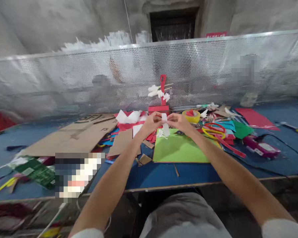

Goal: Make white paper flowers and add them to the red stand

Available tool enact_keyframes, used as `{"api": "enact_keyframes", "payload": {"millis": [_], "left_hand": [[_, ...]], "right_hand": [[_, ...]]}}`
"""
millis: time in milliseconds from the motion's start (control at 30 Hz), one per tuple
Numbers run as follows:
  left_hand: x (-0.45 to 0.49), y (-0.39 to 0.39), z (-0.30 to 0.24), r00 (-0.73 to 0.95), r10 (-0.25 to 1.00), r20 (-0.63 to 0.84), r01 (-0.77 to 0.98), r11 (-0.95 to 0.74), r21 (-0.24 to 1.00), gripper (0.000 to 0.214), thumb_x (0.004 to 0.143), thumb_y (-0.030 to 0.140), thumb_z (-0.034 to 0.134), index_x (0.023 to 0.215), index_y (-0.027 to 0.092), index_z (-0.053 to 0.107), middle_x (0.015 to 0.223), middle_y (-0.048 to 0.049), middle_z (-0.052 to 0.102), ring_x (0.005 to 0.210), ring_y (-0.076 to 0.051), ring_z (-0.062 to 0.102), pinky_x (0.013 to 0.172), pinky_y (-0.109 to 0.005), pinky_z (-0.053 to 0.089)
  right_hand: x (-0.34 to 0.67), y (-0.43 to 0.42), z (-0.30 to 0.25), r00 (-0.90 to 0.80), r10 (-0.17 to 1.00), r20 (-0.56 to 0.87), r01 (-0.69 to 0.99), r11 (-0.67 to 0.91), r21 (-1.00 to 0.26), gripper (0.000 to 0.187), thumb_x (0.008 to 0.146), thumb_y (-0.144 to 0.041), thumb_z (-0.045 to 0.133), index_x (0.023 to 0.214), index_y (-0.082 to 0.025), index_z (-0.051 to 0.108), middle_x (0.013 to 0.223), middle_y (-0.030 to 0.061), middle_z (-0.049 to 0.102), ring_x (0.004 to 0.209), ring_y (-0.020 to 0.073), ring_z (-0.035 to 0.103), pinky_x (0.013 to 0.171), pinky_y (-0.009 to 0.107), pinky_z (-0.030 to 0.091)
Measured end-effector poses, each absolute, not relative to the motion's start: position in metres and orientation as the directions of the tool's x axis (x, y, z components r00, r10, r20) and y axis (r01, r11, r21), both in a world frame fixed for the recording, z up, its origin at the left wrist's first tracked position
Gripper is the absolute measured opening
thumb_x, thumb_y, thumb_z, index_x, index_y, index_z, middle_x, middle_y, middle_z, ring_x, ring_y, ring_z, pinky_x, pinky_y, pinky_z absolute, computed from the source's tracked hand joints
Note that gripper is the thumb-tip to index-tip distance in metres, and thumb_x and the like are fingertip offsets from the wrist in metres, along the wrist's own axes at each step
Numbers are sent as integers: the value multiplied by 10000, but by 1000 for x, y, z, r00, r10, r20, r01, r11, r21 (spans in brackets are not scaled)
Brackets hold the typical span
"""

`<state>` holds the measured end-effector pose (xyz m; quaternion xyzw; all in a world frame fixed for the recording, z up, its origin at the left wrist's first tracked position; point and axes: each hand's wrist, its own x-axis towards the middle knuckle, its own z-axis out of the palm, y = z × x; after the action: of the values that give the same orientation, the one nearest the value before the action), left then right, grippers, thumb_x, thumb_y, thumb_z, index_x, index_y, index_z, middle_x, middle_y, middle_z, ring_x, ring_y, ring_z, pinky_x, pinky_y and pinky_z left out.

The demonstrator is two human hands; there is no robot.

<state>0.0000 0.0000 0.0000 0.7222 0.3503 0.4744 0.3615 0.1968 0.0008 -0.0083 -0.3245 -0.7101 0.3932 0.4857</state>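
Between my two hands, above the back of a light green sheet, hangs a narrow white strip that looks like paper or tissue, frayed at its lower end. My left hand pinches its left edge with closed fingers. From the other side, my right hand grips the strip near its upper part. Just behind the hands stands a red upright piece on a red box-like base. White flower-like tufts on thin sticks are attached to the upright.
Flat cardboard lies at left, near a green circuit-board-like box. At right are yellow tape, coloured paper scraps, fuzzy pipe cleaners, a purple box and a black cable. A perforated metal screen runs behind the blue table.
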Motion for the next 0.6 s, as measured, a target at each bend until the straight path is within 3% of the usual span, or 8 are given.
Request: {"api": "enact_keyframes", "payload": {"millis": [300,600], "left_hand": [[-4,3,-3,312,849,427,130,-483,866,438,710,397,788,990,157,552,839,-53,690,757,-158,659,714,-292,525],[-2,3,-2,347,828,441,102,-501,859,387,741,371,760,998,148,577,858,-56,694,759,-156,658,711,-289,530]], "right_hand": [[194,-3,-5,-316,846,430,66,471,-879,200,727,-325,706,861,-191,643,792,24,692,706,163,644,683,290,520],[194,-2,-7,-347,819,456,92,514,-853,343,667,-400,794,877,-183,631,817,40,683,732,170,635,670,292,525]]}}
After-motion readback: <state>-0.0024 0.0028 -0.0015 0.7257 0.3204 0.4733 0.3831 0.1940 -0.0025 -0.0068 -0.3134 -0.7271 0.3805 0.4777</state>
